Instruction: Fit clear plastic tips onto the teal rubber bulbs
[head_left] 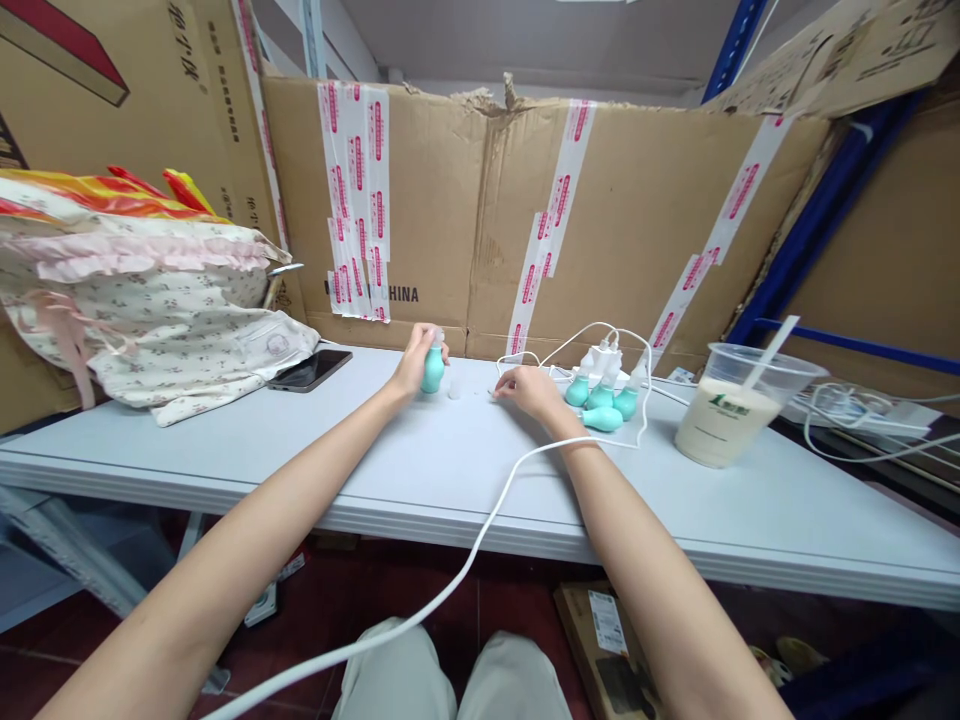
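At the desk [420,455], gripping teal bulb [432,371] upright in left hand [413,362], handy for tip access, and pinching maybe a tiny part [492,393] with right hand [526,388].

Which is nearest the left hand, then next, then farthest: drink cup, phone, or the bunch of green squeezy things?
From the left hand:
1. Phone, on its left.
2. Bunch of green squeezy things, to its right.
3. Drink cup, farther right.

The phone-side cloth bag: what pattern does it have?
Small flowers on white; the cloth bag shows best in the head view.
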